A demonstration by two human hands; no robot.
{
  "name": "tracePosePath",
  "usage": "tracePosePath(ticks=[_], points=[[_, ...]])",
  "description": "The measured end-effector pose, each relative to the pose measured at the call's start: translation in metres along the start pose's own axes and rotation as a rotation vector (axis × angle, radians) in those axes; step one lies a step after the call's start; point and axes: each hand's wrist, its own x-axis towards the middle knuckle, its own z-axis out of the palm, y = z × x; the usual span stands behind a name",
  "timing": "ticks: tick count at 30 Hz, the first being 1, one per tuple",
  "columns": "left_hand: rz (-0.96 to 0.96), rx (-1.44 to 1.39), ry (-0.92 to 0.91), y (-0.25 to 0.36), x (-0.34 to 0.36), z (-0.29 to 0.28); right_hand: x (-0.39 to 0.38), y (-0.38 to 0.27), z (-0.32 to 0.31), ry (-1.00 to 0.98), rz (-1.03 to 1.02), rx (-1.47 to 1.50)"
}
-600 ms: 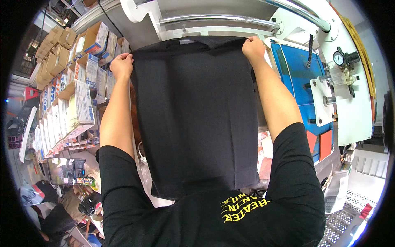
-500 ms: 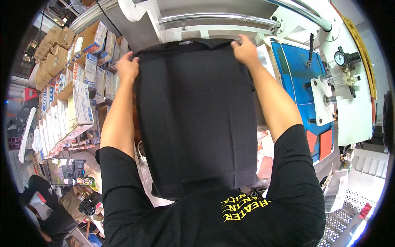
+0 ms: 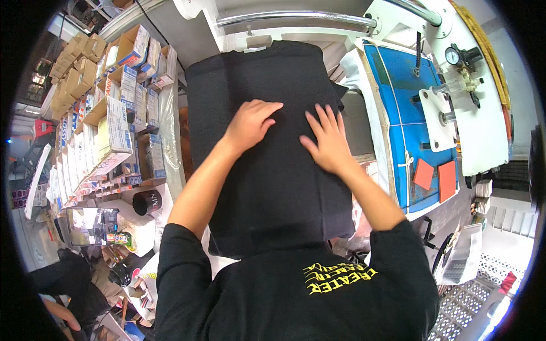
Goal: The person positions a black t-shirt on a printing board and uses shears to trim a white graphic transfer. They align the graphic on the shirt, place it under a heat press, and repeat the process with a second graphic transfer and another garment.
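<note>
A black garment (image 3: 267, 187) lies spread flat over a narrow platen in front of me, its near end hanging toward my body. My left hand (image 3: 250, 122) rests palm down on its upper middle, fingers loosely curled. My right hand (image 3: 327, 139) presses flat beside it, fingers spread apart. Neither hand grips the cloth. The platen itself is hidden under the fabric.
A white machine body with a metal rail (image 3: 296, 17) stands beyond the garment. A blue pallet (image 3: 415, 108) with two orange squares (image 3: 435, 176) and a pressure gauge (image 3: 453, 55) is at the right. Stacked cardboard boxes (image 3: 114, 119) line the left. Another person's hand (image 3: 62, 315) shows at lower left.
Both hands let go of the garment's far corners and came back to lie flat on its middle. The cloth now rests on the platen.
</note>
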Motion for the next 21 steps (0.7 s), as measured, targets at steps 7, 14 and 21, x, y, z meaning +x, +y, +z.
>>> tracePosePath(ticks=[7,14,21], points=[[-0.329,-0.044,0.178,0.016,0.001,0.024,-0.167,-0.015,-0.005,-0.017,0.378,0.252],[-0.798,0.162,0.665,0.002,-0.159,-0.066,-0.228,0.030,0.035,0.104,0.877,1.090],[-1.440,-1.081,0.242,0.095,-0.350,-0.051,-0.244,0.052,0.016,0.116,1.005,1.930]])
